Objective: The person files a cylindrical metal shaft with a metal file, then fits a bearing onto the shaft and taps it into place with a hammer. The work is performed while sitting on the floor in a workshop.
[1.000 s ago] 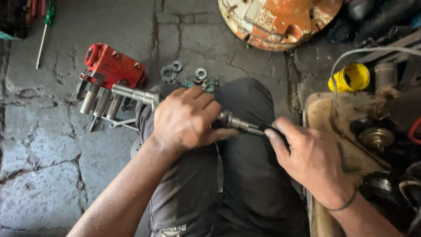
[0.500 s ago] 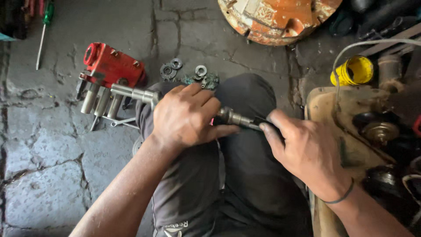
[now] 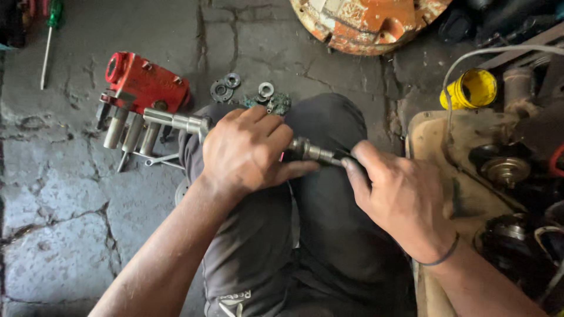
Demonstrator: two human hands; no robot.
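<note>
- Left hand — fingers wrapped fully round the middle of a long metal spool shaft, held crosswise over the person's knee.
- Right hand — fingertips pinched closed on the shaft's right end; what sits under them is hidden.
- Shaft's left end juts out past the left hand, toward a red valve block lying on the cracked concrete floor.
- Three grey cylinders lie just beside the block.
- Washers and rings scattered near the knee.
- Yellow can at the right; green-handled screwdriver at far left — well apart.
</note>
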